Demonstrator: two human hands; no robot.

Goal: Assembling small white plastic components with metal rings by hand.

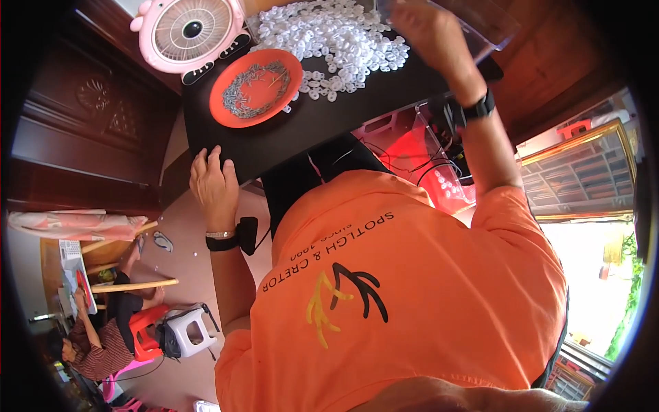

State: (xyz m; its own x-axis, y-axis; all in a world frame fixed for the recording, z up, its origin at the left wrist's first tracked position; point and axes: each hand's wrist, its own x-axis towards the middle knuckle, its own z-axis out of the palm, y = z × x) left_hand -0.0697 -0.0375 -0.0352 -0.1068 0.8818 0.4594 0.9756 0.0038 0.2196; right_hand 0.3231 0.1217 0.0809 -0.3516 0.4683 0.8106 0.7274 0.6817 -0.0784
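Note:
On the black table [274,152], my left hand [214,182] rests at the near left edge with its fingers stretched out and nothing in them. My right hand [436,38] is at the far right, over the edge of a pile of small white oval plastic pieces [329,38] with holes. Motion smears its fingers, so what they hold, if anything, cannot be made out. A clear plastic box [500,40] stands beside that hand. Left of the pile, an orange-red plate [224,110] carries many thin grey metal pins [237,93], mostly in a ring.
A pink animal-shaped fan [193,29] stands at the table's far left. Below the table are cables [439,161] and a clear container with white pieces [449,189]. At the left, another person [103,347] sits near red and white stools [189,333].

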